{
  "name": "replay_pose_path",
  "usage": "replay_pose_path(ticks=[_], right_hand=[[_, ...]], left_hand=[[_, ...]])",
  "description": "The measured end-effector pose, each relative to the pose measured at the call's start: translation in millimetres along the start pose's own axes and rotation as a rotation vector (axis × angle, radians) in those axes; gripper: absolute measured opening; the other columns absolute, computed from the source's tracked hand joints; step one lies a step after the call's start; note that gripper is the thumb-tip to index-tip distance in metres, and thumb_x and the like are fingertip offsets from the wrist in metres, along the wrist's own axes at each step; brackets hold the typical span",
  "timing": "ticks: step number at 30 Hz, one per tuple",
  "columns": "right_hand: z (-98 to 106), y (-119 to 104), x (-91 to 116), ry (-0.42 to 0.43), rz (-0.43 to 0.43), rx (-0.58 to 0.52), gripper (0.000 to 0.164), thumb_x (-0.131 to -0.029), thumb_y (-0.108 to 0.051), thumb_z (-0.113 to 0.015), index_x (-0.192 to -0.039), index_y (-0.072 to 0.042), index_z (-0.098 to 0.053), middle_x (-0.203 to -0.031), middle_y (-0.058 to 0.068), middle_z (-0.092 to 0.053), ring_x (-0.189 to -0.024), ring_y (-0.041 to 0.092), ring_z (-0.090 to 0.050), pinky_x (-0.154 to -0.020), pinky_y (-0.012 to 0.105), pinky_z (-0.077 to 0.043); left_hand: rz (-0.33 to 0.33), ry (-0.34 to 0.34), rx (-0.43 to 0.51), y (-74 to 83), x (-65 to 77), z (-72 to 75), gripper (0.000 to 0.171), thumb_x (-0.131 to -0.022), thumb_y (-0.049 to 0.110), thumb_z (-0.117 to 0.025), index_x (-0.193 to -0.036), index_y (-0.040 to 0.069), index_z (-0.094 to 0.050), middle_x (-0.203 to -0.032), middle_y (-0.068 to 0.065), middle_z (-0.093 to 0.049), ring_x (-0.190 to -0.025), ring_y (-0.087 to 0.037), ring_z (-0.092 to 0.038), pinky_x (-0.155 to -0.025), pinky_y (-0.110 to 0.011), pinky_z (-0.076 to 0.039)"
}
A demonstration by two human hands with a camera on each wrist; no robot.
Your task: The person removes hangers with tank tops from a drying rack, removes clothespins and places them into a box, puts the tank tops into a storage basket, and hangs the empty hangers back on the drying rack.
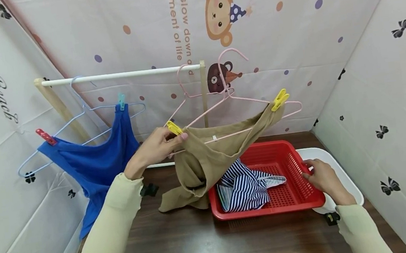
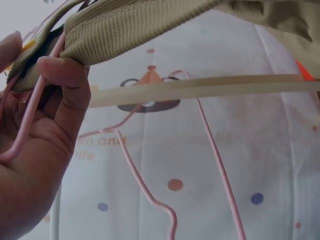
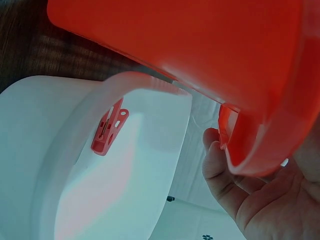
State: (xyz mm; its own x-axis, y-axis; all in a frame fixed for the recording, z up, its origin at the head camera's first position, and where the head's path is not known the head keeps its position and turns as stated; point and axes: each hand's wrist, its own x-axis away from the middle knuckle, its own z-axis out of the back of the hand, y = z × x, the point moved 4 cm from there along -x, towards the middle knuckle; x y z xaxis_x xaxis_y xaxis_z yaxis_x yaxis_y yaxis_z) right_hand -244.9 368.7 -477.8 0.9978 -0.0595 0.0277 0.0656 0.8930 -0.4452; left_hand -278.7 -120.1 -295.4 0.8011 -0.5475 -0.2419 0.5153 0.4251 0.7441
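My left hand [image 1: 156, 146] pinches the left end of a pink wire hanger [image 1: 220, 66] together with the ribbed edge of a khaki garment [image 1: 224, 149]. Thumb and wire meet in the left wrist view. Yellow clothespins fasten the garment at the hanger's left [image 1: 174, 127] and right [image 1: 280, 99] ends; its lower part droops to the table beside the red basket [image 1: 269, 211]. My right hand [image 1: 321, 177] grips that basket's right rim, fingers curled round it in the right wrist view. Inside the basket lies a blue-and-white striped garment [image 1: 245, 188].
A rack with a white rail [image 1: 118, 75] stands behind. A blue garment [image 1: 104, 154] hangs there, clipped to a blue hanger; another pink hanger [image 1: 179, 77] hangs near the rail's right post. The white tub [image 3: 165, 120] beside the basket contains a red clothespin [image 3: 107, 130].
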Motion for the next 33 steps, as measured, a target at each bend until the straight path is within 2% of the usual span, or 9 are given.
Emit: replay_pose_path(ticks=[9, 13, 17, 21, 25, 28, 33], right_hand=[[-0.3, -0.1, 1.3, -0.004, -0.001, -0.008, 0.054, -0.084, -0.008, -0.074, -0.129, 0.010, -0.053, -0.108, 0.031, -0.057, -0.075, 0.024, -0.061, -0.056, 0.034, -0.057], [-0.8, 0.1, 1.9, -0.005, 0.002, -0.009, 0.053, -0.084, -0.008, -0.073, -0.130, 0.010, -0.053, -0.109, 0.031, -0.057, -0.076, 0.024, -0.061, -0.056, 0.034, -0.057], [-0.9, 0.4, 1.1, 0.001, 0.001, 0.005, 0.053, -0.084, -0.008, -0.073, -0.129, 0.010, -0.053, -0.111, 0.032, -0.057, -0.078, 0.025, -0.061, -0.058, 0.034, -0.057], [-0.5, -0.2, 0.5, 0.008, 0.004, 0.016, 0.052, -0.084, -0.008, -0.073, -0.129, 0.010, -0.054, -0.112, 0.032, -0.058, -0.080, 0.027, -0.061, -0.059, 0.035, -0.057], [0.7, -0.7, 0.6, 0.013, 0.017, 0.020, 0.051, -0.084, -0.008, -0.073, -0.128, 0.010, -0.054, -0.111, 0.032, -0.058, -0.079, 0.028, -0.061, -0.059, 0.035, -0.057], [1.3, -0.8, 1.3, 0.016, 0.026, 0.023, 0.051, -0.083, -0.008, -0.073, -0.127, 0.010, -0.055, -0.110, 0.032, -0.058, -0.079, 0.028, -0.061, -0.060, 0.036, -0.056], [1.6, -1.3, 2.2, 0.027, 0.039, 0.027, 0.051, -0.083, -0.008, -0.073, -0.127, 0.010, -0.055, -0.110, 0.032, -0.059, -0.079, 0.028, -0.061, -0.060, 0.037, -0.056]], left_hand=[[-0.050, 0.033, 0.024, 18.2, -13.7, 3.4, 0.036, -0.100, 0.041, -0.055, -0.097, 0.007, -0.065, -0.060, -0.008, -0.052, -0.045, -0.021, -0.052, -0.047, -0.030, -0.046], [-0.085, 0.068, 0.031, 28.8, -18.5, 5.2, 0.044, -0.098, 0.047, -0.055, -0.094, 0.005, -0.066, -0.063, -0.007, -0.052, -0.047, -0.019, -0.053, -0.047, -0.029, -0.046], [-0.118, 0.078, 0.056, 32.1, -21.0, -0.9, 0.045, -0.098, 0.047, -0.055, -0.093, 0.004, -0.066, -0.064, -0.006, -0.052, -0.048, -0.017, -0.052, -0.047, -0.028, -0.045], [-0.115, 0.022, 0.104, 22.7, -24.0, -23.7, 0.033, -0.101, 0.035, -0.055, -0.096, 0.004, -0.066, -0.060, -0.005, -0.052, -0.046, -0.022, -0.053, -0.046, -0.029, -0.046], [-0.101, 0.007, 0.070, 5.2, -27.9, -54.3, 0.030, -0.101, 0.035, -0.056, -0.095, 0.008, -0.068, -0.060, -0.001, -0.053, -0.046, -0.019, -0.052, -0.046, -0.026, -0.043], [-0.111, 0.028, 0.012, -7.8, -30.3, -75.7, 0.031, -0.100, 0.039, -0.056, -0.093, 0.012, -0.069, -0.068, 0.001, -0.058, -0.053, -0.010, -0.050, -0.053, -0.024, -0.044], [-0.129, 0.069, -0.028, -24.5, -33.6, -105.4, 0.026, -0.098, 0.032, -0.060, -0.087, 0.011, -0.069, -0.078, -0.001, -0.065, -0.060, -0.007, -0.049, -0.061, -0.022, -0.044]])
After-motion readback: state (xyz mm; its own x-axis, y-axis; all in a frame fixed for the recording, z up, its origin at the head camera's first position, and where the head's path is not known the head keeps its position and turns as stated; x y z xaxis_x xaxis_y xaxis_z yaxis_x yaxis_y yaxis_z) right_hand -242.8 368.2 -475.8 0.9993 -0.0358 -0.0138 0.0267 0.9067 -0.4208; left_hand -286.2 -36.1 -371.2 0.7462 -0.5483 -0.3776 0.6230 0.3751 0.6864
